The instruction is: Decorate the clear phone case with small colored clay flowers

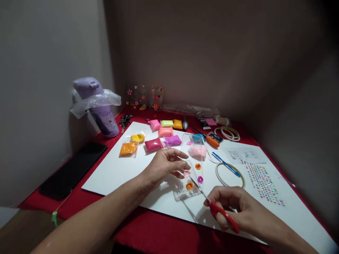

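A small piece of pale pink clay (187, 173) is pinched between the fingertips of my left hand (165, 164), over a clear phone case (182, 196). My right hand (235, 203) is closed around the red handles of a pair of scissors (230, 222), whose blade tips reach up to the pink clay. Whether the blades touch it is hard to make out. On the case sit an orange flower (198, 166), a purple flower (200, 180) and a second orange flower (189, 186). Beyond them a packet of light pink clay (198, 152) shows by the case's far part.
Several clay packets, such as a crimson one (154, 145), lie on the white board (111, 176). Rightward are a hoop (217, 176), a blue tool (225, 164) and gem stickers (265, 183). A black phone (74, 169) and purple tumbler (106, 120) stand left on red cloth (150, 225).
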`<act>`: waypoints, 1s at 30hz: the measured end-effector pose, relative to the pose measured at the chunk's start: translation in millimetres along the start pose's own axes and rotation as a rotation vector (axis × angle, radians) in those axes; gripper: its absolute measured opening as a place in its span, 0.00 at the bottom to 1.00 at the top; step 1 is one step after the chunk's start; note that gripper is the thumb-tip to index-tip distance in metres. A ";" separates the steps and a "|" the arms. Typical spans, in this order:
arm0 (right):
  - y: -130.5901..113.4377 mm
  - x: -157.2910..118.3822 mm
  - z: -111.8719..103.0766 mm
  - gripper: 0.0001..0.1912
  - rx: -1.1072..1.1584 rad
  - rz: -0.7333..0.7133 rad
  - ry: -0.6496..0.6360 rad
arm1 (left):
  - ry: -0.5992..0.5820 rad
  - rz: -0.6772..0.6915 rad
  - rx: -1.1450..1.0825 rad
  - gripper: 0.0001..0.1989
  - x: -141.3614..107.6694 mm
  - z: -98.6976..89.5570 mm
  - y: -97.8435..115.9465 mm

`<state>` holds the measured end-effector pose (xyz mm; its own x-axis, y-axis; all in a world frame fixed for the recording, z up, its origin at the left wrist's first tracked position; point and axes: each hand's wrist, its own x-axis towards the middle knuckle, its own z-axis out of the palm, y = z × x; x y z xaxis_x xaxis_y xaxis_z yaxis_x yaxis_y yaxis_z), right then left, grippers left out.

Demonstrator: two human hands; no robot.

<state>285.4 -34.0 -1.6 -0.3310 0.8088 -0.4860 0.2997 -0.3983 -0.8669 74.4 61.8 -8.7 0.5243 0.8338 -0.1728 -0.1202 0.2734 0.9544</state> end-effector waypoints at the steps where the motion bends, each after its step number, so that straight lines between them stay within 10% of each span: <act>1: -1.4 -0.6 -0.7 0.10 -0.041 -0.008 0.035 | 0.000 0.000 0.004 0.14 -0.1 -0.2 0.0; 30: -1.5 -11.3 -3.3 0.10 -0.376 -0.138 0.126 | -0.053 -0.115 0.049 0.18 0.3 -2.7 0.8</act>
<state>291.7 -41.1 5.6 -0.2856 0.8996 -0.3303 0.5735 -0.1157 -0.8110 72.1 63.5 -8.6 0.5765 0.7714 -0.2694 -0.0161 0.3404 0.9402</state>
